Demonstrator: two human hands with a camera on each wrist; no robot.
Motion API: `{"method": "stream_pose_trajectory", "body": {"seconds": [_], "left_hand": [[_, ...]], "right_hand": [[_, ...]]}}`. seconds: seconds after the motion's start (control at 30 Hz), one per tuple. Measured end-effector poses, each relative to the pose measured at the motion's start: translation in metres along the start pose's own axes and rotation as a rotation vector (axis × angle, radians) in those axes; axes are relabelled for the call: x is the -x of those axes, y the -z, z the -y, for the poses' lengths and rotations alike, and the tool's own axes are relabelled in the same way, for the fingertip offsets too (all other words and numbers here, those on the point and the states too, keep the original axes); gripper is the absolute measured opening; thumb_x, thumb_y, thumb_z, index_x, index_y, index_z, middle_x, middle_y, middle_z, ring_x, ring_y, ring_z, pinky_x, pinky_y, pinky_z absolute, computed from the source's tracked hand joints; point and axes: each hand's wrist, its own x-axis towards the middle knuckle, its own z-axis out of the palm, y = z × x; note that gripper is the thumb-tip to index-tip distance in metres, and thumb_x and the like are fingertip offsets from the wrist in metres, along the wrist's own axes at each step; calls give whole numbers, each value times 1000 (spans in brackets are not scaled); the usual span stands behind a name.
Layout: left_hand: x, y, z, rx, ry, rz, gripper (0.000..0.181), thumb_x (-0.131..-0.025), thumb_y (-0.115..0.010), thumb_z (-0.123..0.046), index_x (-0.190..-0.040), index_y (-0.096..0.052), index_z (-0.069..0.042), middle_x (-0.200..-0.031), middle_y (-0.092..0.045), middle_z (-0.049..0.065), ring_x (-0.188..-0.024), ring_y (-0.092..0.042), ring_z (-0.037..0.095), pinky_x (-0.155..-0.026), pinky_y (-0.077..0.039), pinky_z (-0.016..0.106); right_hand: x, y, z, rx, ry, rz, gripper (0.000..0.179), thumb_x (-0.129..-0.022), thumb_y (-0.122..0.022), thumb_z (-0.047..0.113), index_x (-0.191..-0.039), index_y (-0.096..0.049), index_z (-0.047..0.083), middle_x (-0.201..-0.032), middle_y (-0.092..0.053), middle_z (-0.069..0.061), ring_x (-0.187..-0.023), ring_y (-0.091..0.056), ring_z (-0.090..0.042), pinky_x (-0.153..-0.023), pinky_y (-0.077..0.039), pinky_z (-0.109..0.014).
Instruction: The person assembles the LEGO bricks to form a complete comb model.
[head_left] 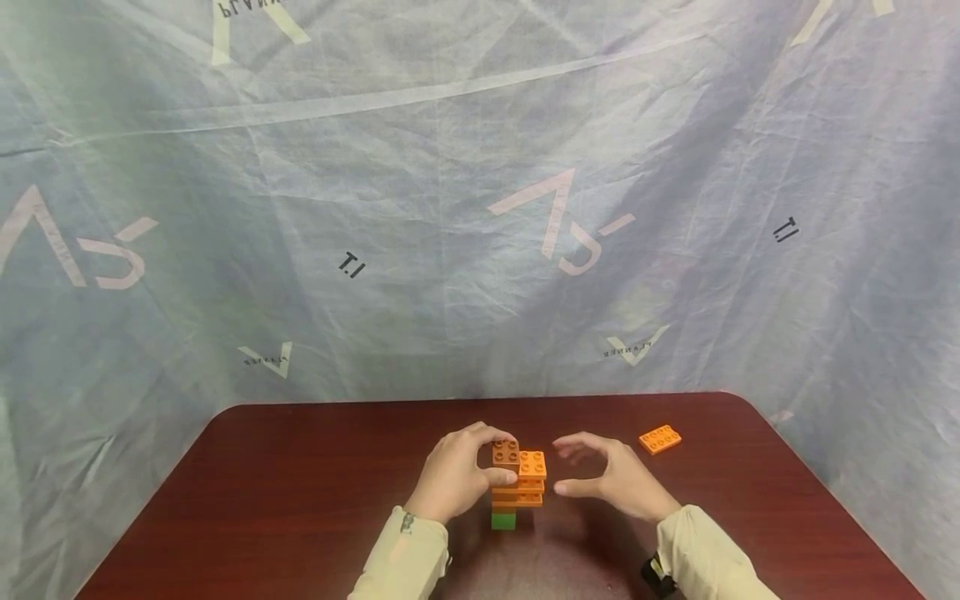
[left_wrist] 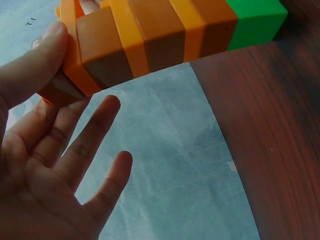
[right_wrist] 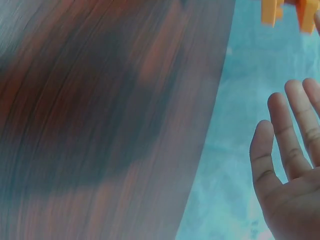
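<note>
A tower of toy building bricks stands upright on the table, with a green brick (head_left: 503,522) at its foot. Brown bricks (left_wrist: 161,37) and thin orange plates (left_wrist: 131,39) alternate above it. On top sits a brown brick (head_left: 506,452), and the orange plates jut out to the right, the upper one (head_left: 532,464) showing its studs. My left hand (head_left: 453,473) pinches the tower's top between thumb and fingers; its other fingers are spread, as the left wrist view shows. Just right of the jutting plates, my right hand (head_left: 617,477) is held apart from them, its fingers relaxed and holding nothing.
A loose orange plate (head_left: 660,439) with studs lies toward the back right of the dark red wooden table (head_left: 315,492). Behind the table's far edge hangs a grey printed cloth (head_left: 435,325), which also runs along both sides.
</note>
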Motion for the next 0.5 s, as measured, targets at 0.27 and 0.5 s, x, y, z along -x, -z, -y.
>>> {"method": "stream_pose_trajectory", "body": {"seconds": [0.27, 0.5], "left_hand": [[2, 0, 1, 39, 36, 14, 39, -80, -88, -22, -117, -75, -18, -130, -66, 11, -124, -59, 40, -99, -46, 60], [1, -1, 2, 66, 43, 18, 39, -82, -87, -21, -119, -74, -18, -135, -64, 13, -127, -56, 40, -101, -45, 61]], "right_hand": [[6, 26, -21, -6, -80, -50, 48, -83, -86, 26, -126, -68, 12, -114, -70, -2, -107, -63, -37, -89, -50, -54], [11, 46, -38, 40, -126, -96, 44, -88, -82, 25, -126, -68, 10, -116, -71, -4, -107, -65, -33, -90, -52, -48]]}}
